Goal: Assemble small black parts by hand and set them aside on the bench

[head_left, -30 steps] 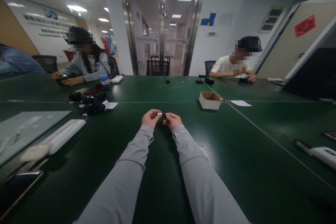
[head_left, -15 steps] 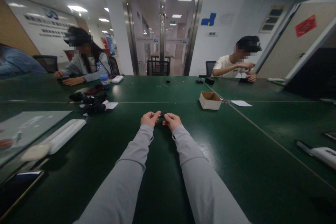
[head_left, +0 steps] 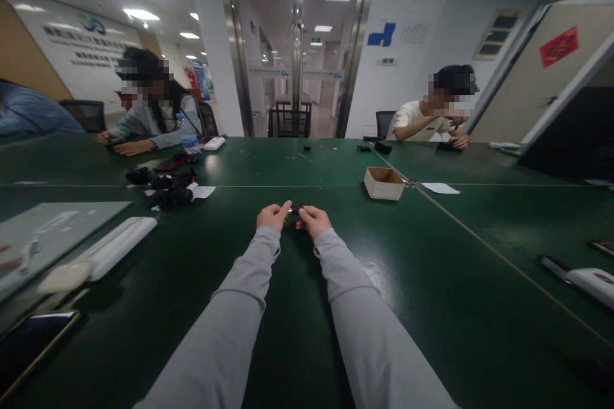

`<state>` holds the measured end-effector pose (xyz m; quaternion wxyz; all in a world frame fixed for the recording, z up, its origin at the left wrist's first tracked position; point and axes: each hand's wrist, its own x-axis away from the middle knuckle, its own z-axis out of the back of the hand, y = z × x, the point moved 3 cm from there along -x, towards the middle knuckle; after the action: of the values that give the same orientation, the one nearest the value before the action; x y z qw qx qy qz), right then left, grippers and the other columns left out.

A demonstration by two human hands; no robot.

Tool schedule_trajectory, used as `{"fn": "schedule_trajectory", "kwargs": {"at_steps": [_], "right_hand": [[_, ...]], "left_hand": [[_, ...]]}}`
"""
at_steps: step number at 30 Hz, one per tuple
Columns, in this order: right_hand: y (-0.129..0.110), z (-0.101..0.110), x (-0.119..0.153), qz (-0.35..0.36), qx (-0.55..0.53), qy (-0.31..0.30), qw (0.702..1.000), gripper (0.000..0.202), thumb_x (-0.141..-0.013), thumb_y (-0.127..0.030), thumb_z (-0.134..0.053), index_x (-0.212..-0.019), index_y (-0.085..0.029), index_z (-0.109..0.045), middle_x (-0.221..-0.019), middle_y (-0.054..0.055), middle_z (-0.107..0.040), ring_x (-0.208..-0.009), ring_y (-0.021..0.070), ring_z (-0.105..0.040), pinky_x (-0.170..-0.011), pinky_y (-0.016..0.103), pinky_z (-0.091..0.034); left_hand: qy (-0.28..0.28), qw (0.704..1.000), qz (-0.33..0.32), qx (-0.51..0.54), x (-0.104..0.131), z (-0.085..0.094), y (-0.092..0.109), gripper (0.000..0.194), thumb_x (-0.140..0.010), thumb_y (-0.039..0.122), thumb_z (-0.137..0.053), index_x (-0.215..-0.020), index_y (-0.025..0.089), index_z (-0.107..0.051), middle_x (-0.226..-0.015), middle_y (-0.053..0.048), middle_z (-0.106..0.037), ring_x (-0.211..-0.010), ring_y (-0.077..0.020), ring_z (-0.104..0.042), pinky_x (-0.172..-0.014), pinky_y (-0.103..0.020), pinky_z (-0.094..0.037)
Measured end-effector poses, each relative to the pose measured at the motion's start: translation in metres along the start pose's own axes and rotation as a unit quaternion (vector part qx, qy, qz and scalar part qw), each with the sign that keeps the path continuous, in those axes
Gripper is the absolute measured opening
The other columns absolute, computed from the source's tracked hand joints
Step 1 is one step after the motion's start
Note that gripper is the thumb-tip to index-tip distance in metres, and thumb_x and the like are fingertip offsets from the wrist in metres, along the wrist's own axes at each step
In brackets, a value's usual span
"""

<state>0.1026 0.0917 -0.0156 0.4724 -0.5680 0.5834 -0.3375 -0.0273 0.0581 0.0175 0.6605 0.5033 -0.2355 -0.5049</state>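
Head view: left hand (head_left: 271,216) and right hand (head_left: 315,221) pinch black object (head_left: 296,209), silver end (head_left: 290,210) reappearing.

Stretches left arm (head_left: 211,332) and right arm (head_left: 378,332) forward from the lower edge of the head view, both in long grey sleeves, slanting inward toward each other. Wrinkles the fabric along both forearms and bares the skin only past the cuffs. Brings left hand (head_left: 270,216) and right hand (head_left: 314,222) close together near the middle, just beside each other, with digits turned inward. Pinches on the left with left thumb (head_left: 287,206) pointing up and inward. Pinches on the right with right thumb (head_left: 302,212) angled inward toward the left and fingers curled beneath.
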Motion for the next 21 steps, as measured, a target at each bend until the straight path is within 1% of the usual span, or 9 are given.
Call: {"fn": "schedule_trajectory", "kwargs": {"at_steps": [4,8,11,14,16,18,20,21], "right_hand": [[-0.002,-0.001,0.003,0.009,0.027,0.003,1.0,0.028,-0.059,-0.034,-0.073,-0.071,-0.011,-0.062,-0.061,-0.002,-0.051,-0.039,0.0075,-0.05,-0.037,0.02,-0.047],[-0.002,-0.002,0.003,0.017,0.038,0.003,0.999,0.028,-0.06,-0.035,-0.072,-0.069,-0.011,-0.062,-0.061,-0.001,-0.052,-0.039,0.0083,-0.05,-0.036,0.02,-0.046],[-0.001,-0.002,0.002,0.008,0.029,-0.003,1.0,0.028,-0.06,-0.035,-0.073,-0.07,-0.011,-0.062,-0.064,-0.001,-0.053,-0.04,0.0083,-0.05,-0.037,0.021,-0.047],[-0.002,-0.001,0.001,-0.009,0.004,0.003,1.0,0.027,-0.06,-0.032,-0.074,-0.071,-0.011,-0.061,-0.065,-0.001,-0.053,-0.04,0.0079,-0.05,-0.037,0.022,-0.048],[-0.002,0.0,0.0,-0.028,-0.012,0.017,0.999,0.025,-0.06,-0.029,-0.074,-0.071,-0.011,-0.061,-0.063,-0.002,-0.052,-0.039,0.0078,-0.049,-0.037,0.022,-0.049],[-0.003,0.0,0.0,-0.047,-0.024,0.026,0.998,0.023,-0.061,-0.026,-0.074,-0.072,-0.011,-0.06,-0.059,-0.002,-0.051,-0.039,0.0082,-0.049,-0.037,0.022,-0.049],[-0.003,0.0,0.001,-0.057,-0.032,0.025,0.998,0.021,-0.063,-0.023,-0.073,-0.073,-0.011,-0.06,-0.056,-0.003,-0.051,-0.039,0.0089,-0.05,-0.037,0.022,-0.049],[-0.004,0.0,0.001,-0.059,-0.034,0.024,0.997,0.02,-0.063,-0.022,-0.072,-0.073,-0.011,-0.06,-0.055,-0.003,-0.051,-0.039,0.0093,-0.05,-0.037,0.022,-0.049]], "left_hand": [[-0.017,1.0,0.005,-0.023,-0.003,0.0,-0.003,0.043,-0.068,0.057,-0.05,-0.046,0.02,-0.054,-0.047,0.0,-0.053,-0.049,-0.0129,-0.047,-0.052,-0.024,-0.032],[-0.018,0.999,0.001,-0.038,-0.005,-0.002,-0.005,0.046,-0.071,0.056,-0.046,-0.043,0.02,-0.052,-0.042,0.0,-0.048,-0.046,-0.0127,-0.043,-0.049,-0.025,-0.029],[-0.011,1.0,-0.01,-0.022,-0.005,-0.005,-0.007,0.047,-0.071,0.057,-0.045,-0.045,0.019,-0.052,-0.045,0.0,-0.049,-0.047,-0.0118,-0.043,-0.049,-0.024,-0.029],[-0.006,0.999,-0.03,0.037,-0.006,-0.008,-0.008,0.042,-0.068,0.056,-0.05,-0.051,0.018,-0.052,-0.048,0.002,-0.05,-0.049,-0.0105,-0.043,-0.051,-0.022,-0.032],[-0.014,0.993,-0.049,0.104,-0.006,-0.01,-0.008,0.036,-0.063,0.053,-0.057,-0.059,0.018,-0.055,-0.054,0.002,-0.052,-0.052,-0.0099,-0.045,-0.052,-0.021,-0.035],[-0.029,0.983,-0.063,0.17,-0.005,-0.012,-0.005,0.035,-0.059,0.049,-0.063,-0.069,0.016,-0.056,-0.062,0.001,-0.056,-0.056,-0.01,-0.048,-0.052,-0.02,-0.036],[-0.048,0.976,-0.045,0.209,-0.004,-0.012,-0.003,0.037,-0.059,0.048,-0.062,-0.076,0.016,-0.056,-0.066,-0.001,-0.057,-0.057,-0.0105,-0.05,-0.049,-0.02,-0.037],[-0.057,0.975,-0.029,0.213,-0.002,-0.013,-0.003,0.038,-0.061,0.049,-0.06,-0.079,0.015,-0.056,-0.064,-0.001,-0.057,-0.055,-0.0106,-0.05,-0.047,-0.02,-0.036]]}}
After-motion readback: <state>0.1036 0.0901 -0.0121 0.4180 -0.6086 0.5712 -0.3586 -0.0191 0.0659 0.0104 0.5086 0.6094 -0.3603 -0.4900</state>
